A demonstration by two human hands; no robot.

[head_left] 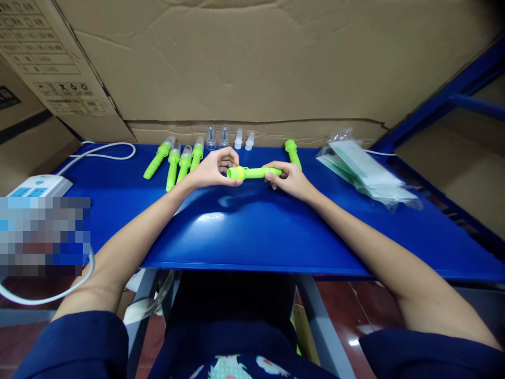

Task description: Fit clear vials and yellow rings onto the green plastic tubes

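Holding a lime-green torch-shaped tube (257,172) level above the blue tabletop (256,231), between two hands.

Head view. Left hand (211,168): closed on the flared end, thumb below, fingers curled on the far side; pressure cannot be told. Right hand (291,180): thumb and fingers clamped on the narrow end. Judgement: gripping both ends steadies the tube and leaves its middle exposed; the sideways hold turns the flared opening to the left.

Four clear-capped green tubes (161,158) lie beyond the left forearm, capped ends toward the cardboard (236,63). Two clear domed caps (211,138) and two white stepped plugs (239,140) stand upright at the back, probably on their broad ends for stability. Another green tube (292,151) lies just beyond the right hand, no clear cap visible. Bagged packets (366,166) lie farther right, apart from the loose parts, presumably leaving working room.
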